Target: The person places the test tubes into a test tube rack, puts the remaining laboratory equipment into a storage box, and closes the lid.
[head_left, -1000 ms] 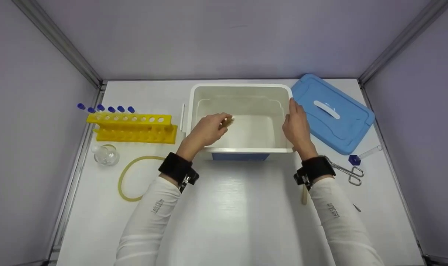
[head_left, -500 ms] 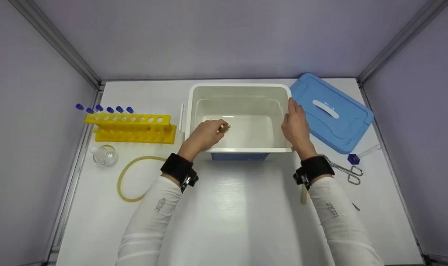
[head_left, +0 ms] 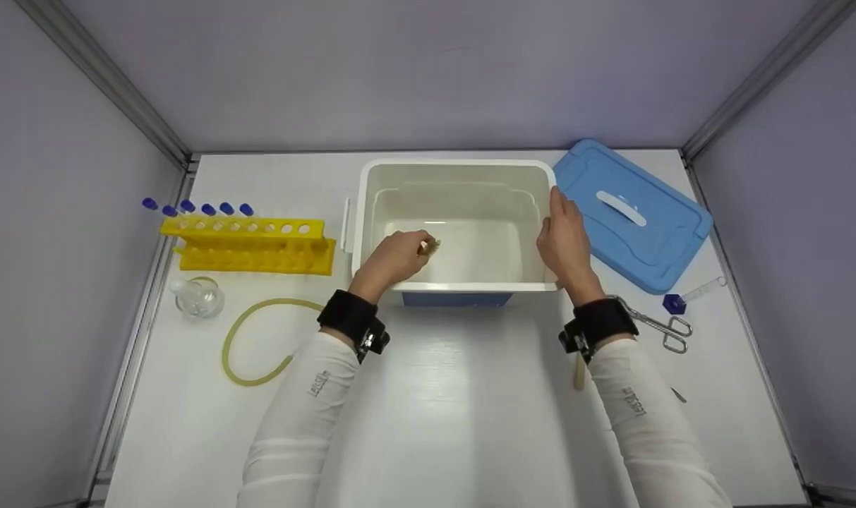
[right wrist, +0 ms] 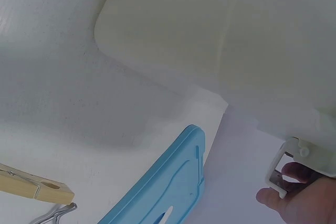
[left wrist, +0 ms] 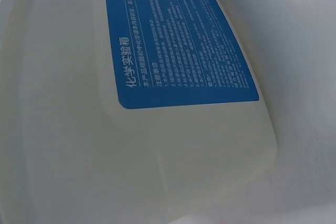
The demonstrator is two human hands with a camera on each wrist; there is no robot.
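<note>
Left grip (head_left: 397,255) pinches a small tan object (head_left: 433,246) inside the white bin (head_left: 463,287), likely light and best taken by its near end, while the right grip (head_left: 566,243) holds the side latch (right wrist: 304,153).

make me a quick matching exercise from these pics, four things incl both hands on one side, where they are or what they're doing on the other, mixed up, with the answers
Column one
1. tube rack
2. lid
3. left hand
4. right hand

Column two
A. grips the box at its right-hand side
B. lies off the box, white handle facing up
C. reaches over the rim, holding a small tan thing
D. stands on the left of the table, bearing blue-capped tubes

Right pairs: 1-D, 2-B, 3-C, 4-A
</note>
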